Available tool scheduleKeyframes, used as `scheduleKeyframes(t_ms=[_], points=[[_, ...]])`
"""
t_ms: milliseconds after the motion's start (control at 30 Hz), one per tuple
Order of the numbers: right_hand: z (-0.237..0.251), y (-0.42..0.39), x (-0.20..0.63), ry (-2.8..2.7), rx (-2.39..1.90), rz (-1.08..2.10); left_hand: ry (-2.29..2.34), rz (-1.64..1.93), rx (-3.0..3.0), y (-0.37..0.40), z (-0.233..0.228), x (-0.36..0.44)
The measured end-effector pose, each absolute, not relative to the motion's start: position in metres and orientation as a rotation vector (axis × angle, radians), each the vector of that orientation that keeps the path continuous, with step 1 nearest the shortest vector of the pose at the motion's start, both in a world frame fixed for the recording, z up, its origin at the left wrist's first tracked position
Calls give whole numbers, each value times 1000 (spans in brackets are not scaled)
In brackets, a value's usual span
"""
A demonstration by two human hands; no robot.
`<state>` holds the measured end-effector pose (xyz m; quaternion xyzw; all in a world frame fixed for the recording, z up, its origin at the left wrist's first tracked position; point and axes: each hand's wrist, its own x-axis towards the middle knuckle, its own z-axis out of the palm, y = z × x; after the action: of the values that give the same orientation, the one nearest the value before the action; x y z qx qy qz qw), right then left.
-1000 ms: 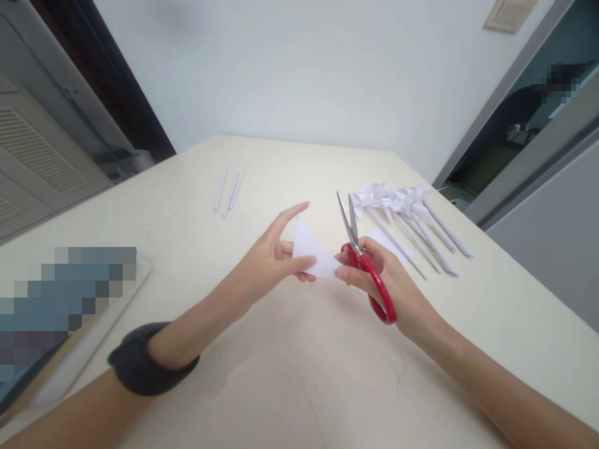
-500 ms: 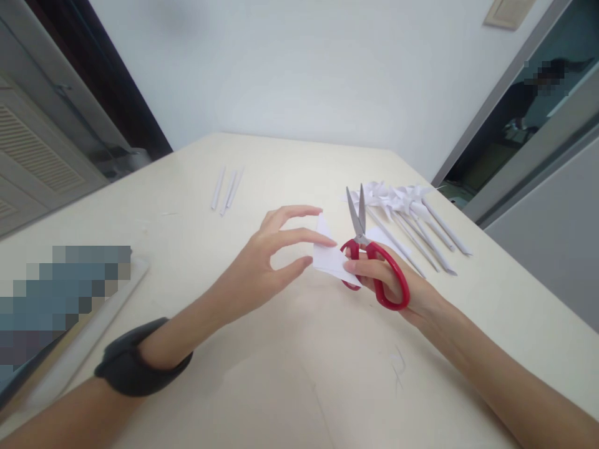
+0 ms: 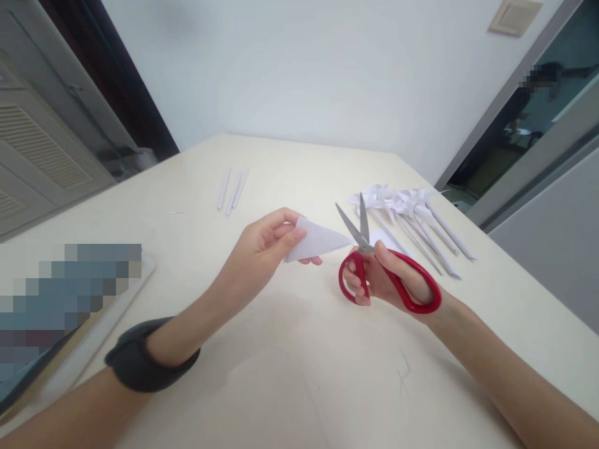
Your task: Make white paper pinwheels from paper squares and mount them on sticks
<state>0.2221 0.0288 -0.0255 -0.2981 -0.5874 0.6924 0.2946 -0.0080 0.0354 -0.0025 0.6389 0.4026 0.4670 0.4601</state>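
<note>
Between thumb and fingers, my left hand [image 3: 271, 243] pinches a folded white paper triangle [image 3: 321, 240] whose narrow tip points right. My right hand [image 3: 388, 280] grips a pair of red-handled scissors [image 3: 361, 240], thumb through one loop and fingers through the other. The blades are spread and point up and away from me. The paper's tip lies close beside the blades near the pivot; whether it touches them I cannot tell. Behind my right hand, a piece of white paper [image 3: 384, 240] rests on the table.
Several white paper pinwheels [image 3: 402, 202] with rolled-paper sticks lie at the right. Rolled paper sticks [image 3: 235, 192] lie further back on the table [image 3: 290, 168]. Thin paper slivers [image 3: 403, 371] are near the front. A blurred-out item [image 3: 70, 305] sits at the left edge. A person [image 3: 538, 87] shows beyond the doorway.
My left hand has closed on the paper and drawn it left, out of my right fingers. My right thumb has gone into a scissor loop, and the blades are spread wider.
</note>
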Motion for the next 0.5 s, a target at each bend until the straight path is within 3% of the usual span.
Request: scheduleKeyframes(t_ms=[500], points=[[6, 25, 239, -1922, -777, 1935, 818, 1267, 1386, 48, -5, -17]])
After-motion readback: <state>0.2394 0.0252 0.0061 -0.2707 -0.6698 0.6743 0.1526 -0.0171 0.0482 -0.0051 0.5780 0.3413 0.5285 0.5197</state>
